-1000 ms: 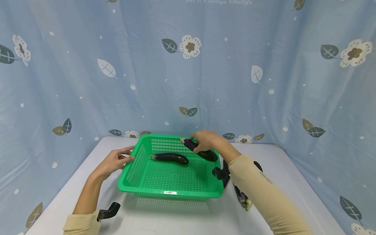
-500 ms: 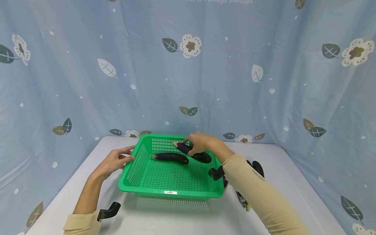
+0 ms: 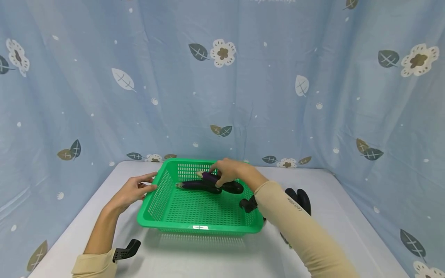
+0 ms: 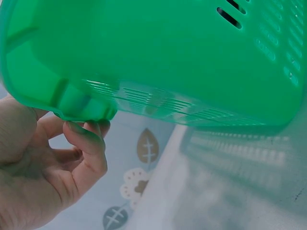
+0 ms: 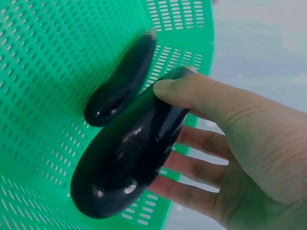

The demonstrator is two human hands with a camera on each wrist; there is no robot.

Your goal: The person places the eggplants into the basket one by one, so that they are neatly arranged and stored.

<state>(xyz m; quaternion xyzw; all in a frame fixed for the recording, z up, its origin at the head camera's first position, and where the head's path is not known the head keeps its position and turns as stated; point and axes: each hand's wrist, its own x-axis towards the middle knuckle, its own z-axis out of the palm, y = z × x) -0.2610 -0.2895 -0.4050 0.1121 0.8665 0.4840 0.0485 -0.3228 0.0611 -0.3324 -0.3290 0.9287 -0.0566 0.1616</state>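
Head view: held eggplant (image 3: 233, 188) inside green basket (image 3: 205, 210), its middle covered by the right hand (image 3: 226, 170)

The right hand is clamped on the held eggplant, with the thumb on one side and the fingers on the other. Its pale stem end and dark rounded end stick out past the grip; in the right wrist view the far fingertips disappear behind it. A lying eggplant (image 3: 194, 185) rests on the basket floor, and the held one covers part of its thick end. Whether the two touch, or whether the held one meets the floor, cannot be told.

At the opposite side, the left hand (image 3: 133, 189) touches the basket's outer rim with bent fingers. Some fingertips are lost at the lip (even from the left wrist camera, whose close view of green plastic is soft), so I cannot tell whether they pinch it or merely rest against it.

Right of the basket, two dark rounded shapes (image 3: 304, 200) show beyond the right sleeve (image 3: 295, 224), which hides the rest of them. Small pale-green bits (image 3: 286, 240) peep out below that sleeve, too little to identify. Both sleeves run off the bottom edge, and the lettering (image 3: 269, 1) on the blue curtain (image 3: 174, 96) is cut off at the top.
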